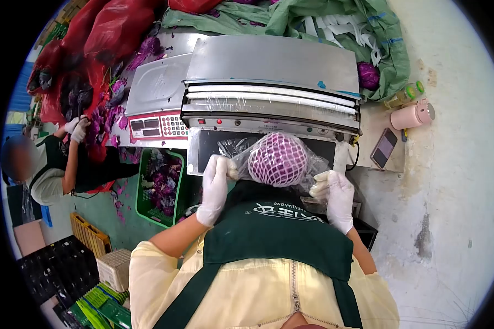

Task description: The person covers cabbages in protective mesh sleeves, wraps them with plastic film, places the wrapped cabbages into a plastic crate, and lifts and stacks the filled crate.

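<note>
A purple cabbage (278, 159) in a white foam net lies under clear plastic film (316, 164) in front of me, over the near edge of the wrapping machine (271, 104). My left hand (217, 183), in a white glove, pinches the film on the cabbage's left side. On the right side, my gloved right hand (336, 194) has its fingers closed on the film's other end. Both hands stay apart from the cabbage itself, and the film stretches between them. The machine's dark plate (214, 143) is partly hidden behind the cabbage.
A scale (156, 126) stands left of the machine, above a green basket (144, 204) of purple leaves. A co-worker (52, 164) handles leaves by red bags (121, 30). To the right are a phone (384, 148), a pink bottle (411, 116) and another purple cabbage (368, 76) by a green sack (394, 66).
</note>
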### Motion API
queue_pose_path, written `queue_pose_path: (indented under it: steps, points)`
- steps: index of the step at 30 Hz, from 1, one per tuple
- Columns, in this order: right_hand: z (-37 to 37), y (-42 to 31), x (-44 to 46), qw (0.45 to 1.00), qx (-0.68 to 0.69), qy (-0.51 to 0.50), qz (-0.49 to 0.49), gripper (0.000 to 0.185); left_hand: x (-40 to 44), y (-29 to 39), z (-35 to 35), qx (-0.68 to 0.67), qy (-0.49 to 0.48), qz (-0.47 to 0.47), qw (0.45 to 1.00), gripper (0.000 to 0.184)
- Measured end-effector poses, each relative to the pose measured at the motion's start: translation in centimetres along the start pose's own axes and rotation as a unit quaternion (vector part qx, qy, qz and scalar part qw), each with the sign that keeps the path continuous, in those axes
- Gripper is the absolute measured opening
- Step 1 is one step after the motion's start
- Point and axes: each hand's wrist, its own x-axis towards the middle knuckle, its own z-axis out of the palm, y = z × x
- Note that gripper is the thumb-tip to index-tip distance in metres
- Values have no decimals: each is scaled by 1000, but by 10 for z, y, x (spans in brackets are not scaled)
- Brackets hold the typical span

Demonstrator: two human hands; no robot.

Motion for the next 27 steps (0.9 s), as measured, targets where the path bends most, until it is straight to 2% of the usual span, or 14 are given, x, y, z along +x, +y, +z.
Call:
queue_pose_path:
  steps: [5, 8, 9, 11, 13, 15, 17, 19, 20, 21, 23, 24, 25, 27]
  points:
    - [-56, 18, -11, 995, -34, 65, 64, 42, -15, -1, 2, -70, 99, -146, 982, 25]
    - [-90, 82, -11, 984, -64, 15, 165, 39, -27, -54, -26, 140, 58, -286, 946, 27]
    - [-92, 114, -4, 977, -179, -15, 112, 36, -26, -60, -25, 158, -5, -376, 913, 28]
    - [-73, 172, 21, 949, -294, -69, 87, 30, -16, -131, -22, 161, -115, -372, 907, 34]
    - [-48, 188, 31, 943, -298, -96, 117, 30, -15, -109, 23, 223, -275, -289, 889, 28]
    - [-32, 177, 24, 965, -91, -197, 145, 34, -21, -164, 23, 129, -354, -174, 910, 29]
    - [-33, 189, 35, 911, -244, -320, -91, 43, -22, -202, 15, 146, -383, -66, 910, 30]
    - [-14, 144, 29, 969, -16, -245, -1, 21, -18, -179, 21, -25, -408, -59, 911, 27]
    - [-4, 111, 38, 948, -138, -274, -91, 12, -14, -159, 29, -189, -441, -82, 874, 27]
    - [13, 80, 27, 971, 66, -229, 26, 6, -18, -136, 40, -376, -474, -143, 783, 27]
    - [29, 53, 24, 943, 66, -315, -82, 12, -51, -95, 40, -595, -435, -343, 583, 30]
    - [44, 31, 21, 923, 29, -352, -152, 16, -62, -115, 35, -579, -353, -400, 617, 29]
    - [60, 10, 5, 886, 125, -445, -34, 19, -73, -135, 30, -555, -267, -448, 648, 28]
    - [85, 22, -5, 726, 307, -590, 174, 23, -82, -142, 25, -440, -143, -399, 792, 28]
